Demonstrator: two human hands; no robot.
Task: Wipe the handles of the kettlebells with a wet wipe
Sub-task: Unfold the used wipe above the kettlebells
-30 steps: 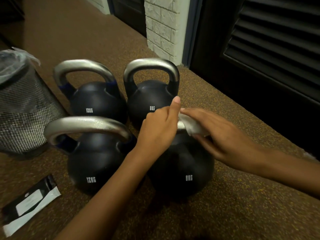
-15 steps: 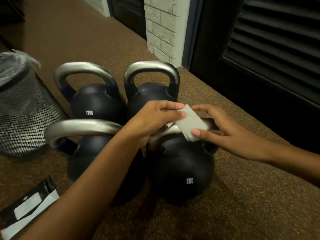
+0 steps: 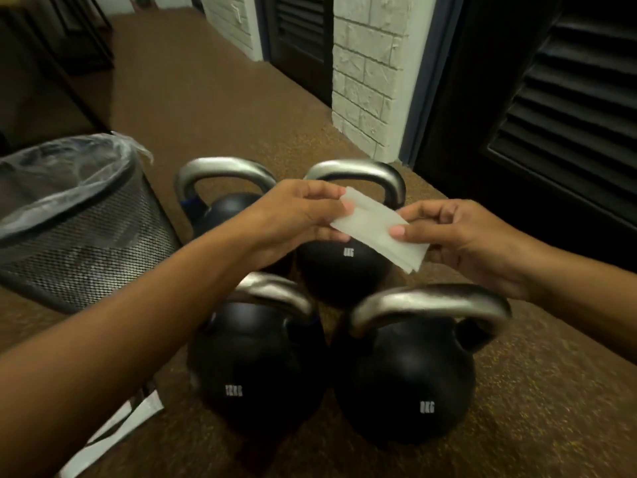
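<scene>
Several black kettlebells with silver handles stand together on the brown floor. The front right one (image 3: 406,384) has a bare handle (image 3: 431,300). The front left one (image 3: 255,370) is partly behind my left arm. The back right one (image 3: 339,267) and back left one (image 3: 220,208) stand behind my hands. A folded white wet wipe (image 3: 377,232) is held in the air above them. My left hand (image 3: 296,219) pinches its left end and my right hand (image 3: 458,236) pinches its right side.
A black mesh bin (image 3: 79,229) with a clear liner stands at the left. A black and white wipe packet (image 3: 113,432) lies on the floor near the front left. A white brick pillar (image 3: 368,77) and dark louvred doors (image 3: 565,108) line the right side.
Both hands have lifted the wipe off the front right kettlebell's handle and now hold it stretched between them in the air. The view has tilted upward.
</scene>
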